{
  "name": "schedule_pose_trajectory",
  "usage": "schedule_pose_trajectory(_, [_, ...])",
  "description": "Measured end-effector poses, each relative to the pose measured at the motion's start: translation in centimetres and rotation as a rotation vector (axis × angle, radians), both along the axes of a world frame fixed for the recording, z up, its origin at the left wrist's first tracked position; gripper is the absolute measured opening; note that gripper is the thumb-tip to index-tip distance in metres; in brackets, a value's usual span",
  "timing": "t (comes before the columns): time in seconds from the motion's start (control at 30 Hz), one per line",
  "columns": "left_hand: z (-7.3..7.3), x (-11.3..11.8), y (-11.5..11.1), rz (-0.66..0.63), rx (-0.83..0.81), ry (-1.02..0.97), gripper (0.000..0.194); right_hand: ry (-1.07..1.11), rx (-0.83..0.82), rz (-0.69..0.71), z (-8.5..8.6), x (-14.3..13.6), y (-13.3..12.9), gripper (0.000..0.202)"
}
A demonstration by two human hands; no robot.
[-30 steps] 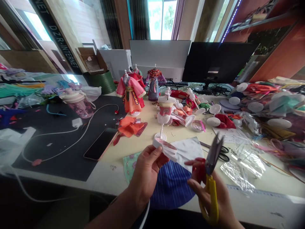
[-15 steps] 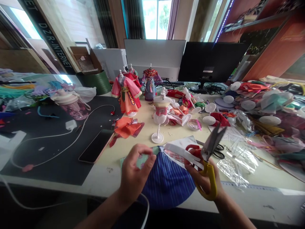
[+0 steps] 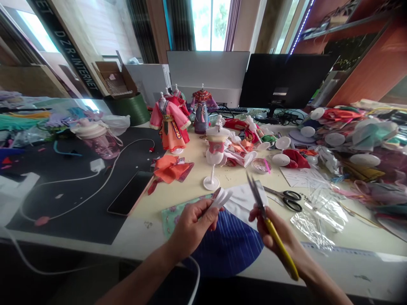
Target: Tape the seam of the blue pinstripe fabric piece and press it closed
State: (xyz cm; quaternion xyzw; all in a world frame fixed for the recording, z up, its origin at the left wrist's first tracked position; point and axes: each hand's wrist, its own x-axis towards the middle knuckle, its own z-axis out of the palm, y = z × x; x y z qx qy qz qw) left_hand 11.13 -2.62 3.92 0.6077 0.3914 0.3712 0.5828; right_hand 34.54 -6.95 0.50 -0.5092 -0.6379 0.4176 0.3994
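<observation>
My left hand (image 3: 195, 222) pinches a folded white strip (image 3: 221, 198) above the cloth. In my right hand (image 3: 280, 239) are yellow-handled scissors (image 3: 280, 245), their blades pointing up and away from me. Beneath both hands lies dark blue striped fabric (image 3: 232, 250), partly hanging at the table's front edge. A green patterned cloth (image 3: 171, 214) is to its left, partly hidden by my left hand. White cloth (image 3: 243, 203) lies behind the blue fabric. Just beyond stands a small white mannequin (image 3: 216, 154) with a cream and pink band around it.
Dressed mannequins (image 3: 170, 120) stand at the back. Black-handled scissors (image 3: 291, 199) lie to the right, near clear plastic wrap (image 3: 318, 220). A phone (image 3: 130, 192) and a pink bottle (image 3: 97, 137) are on the left. Cloth and white stands (image 3: 365, 159) pile up at the far right.
The white strip has passed from my right hand into my left. My right hand has turned the scissors, and their blades have moved left and down. The black-handled scissors show more fully.
</observation>
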Motion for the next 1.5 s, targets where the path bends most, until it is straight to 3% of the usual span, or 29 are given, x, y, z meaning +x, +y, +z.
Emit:
schedule_pose_trajectory(0.2, [-0.8,0.4,0.2,0.138,-0.03,-0.033,0.028,-0.514,-0.062,0.014,0.0,-0.9,-2.3,0.043])
schedule_pose_trajectory(0.47, [-1.2,0.6,-0.1,0.158,-0.001,0.031,0.032,-0.731,0.14,-0.09,-0.8,-1.4,-2.8,0.042])
schedule_pose_trajectory(1.1, [-0.6,0.6,-0.1,0.135,0.011,0.064,0.035,-0.742,0.292,-0.103,-0.8,-1.5,-2.7,0.04])
schedule_pose_trajectory(1.5, [-0.7,0.5,-0.1,0.126,0.009,0.074,0.037,-0.809,0.174,-0.071,-0.7,-1.4,-2.9,0.043])
